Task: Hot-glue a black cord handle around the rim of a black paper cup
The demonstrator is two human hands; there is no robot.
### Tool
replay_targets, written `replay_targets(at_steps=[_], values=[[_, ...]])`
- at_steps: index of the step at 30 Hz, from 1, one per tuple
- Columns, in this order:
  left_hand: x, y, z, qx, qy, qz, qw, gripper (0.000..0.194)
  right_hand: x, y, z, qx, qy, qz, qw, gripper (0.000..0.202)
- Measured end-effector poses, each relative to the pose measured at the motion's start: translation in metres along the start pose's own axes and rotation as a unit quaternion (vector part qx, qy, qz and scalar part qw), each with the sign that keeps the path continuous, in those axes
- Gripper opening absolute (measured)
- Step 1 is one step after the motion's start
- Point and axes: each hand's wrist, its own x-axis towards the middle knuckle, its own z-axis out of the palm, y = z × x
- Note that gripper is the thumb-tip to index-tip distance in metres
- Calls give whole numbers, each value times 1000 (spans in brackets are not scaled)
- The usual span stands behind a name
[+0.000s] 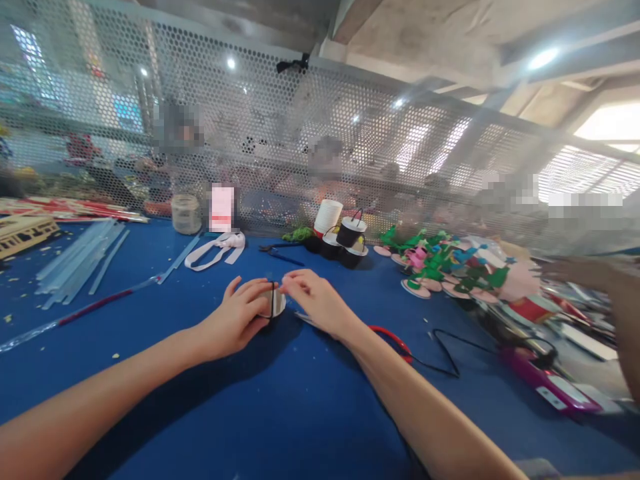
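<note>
My left hand (239, 319) wraps its fingers around a small white cup (275, 301) with a thin black wire handle, holding it on the blue worktop (200, 400) just in front of me. My right hand (317, 301) meets it from the other side, fingers narrowed, pinching at the cup's rim. Red-handled scissors (395, 340) lie just behind my right wrist. Farther back stand stacked black and white cups (345, 237), with green and pink paper flowers (450, 267) to their right.

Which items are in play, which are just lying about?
In play: small white cup with black wire handle, held by left hand; right hand touching its rim.

Lying about: glue sticks, jar, white ribbon, stacked cups, paper flowers, red-handled scissors.
</note>
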Motion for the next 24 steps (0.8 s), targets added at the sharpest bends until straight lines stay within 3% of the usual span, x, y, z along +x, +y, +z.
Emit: replay_targets(at_steps=[4,7,11,16,24], values=[[0,1,0,-12,14,8,1000,12,2,-6,20,115,-65,1,991,33],[1,0,-4,-64,9,-7,998,9,1,-5,18,207,-36,51,976,22],[2,-2,-11,-211,2,-42,977,6,-12,-7,3,283,3,83,955,15],[3,0,-16,-345,-40,-64,936,11,-29,-4,-5,319,23,104,942,19],[4,2,-16,-422,-98,-83,897,15,-38,14,0,323,30,121,938,18]])
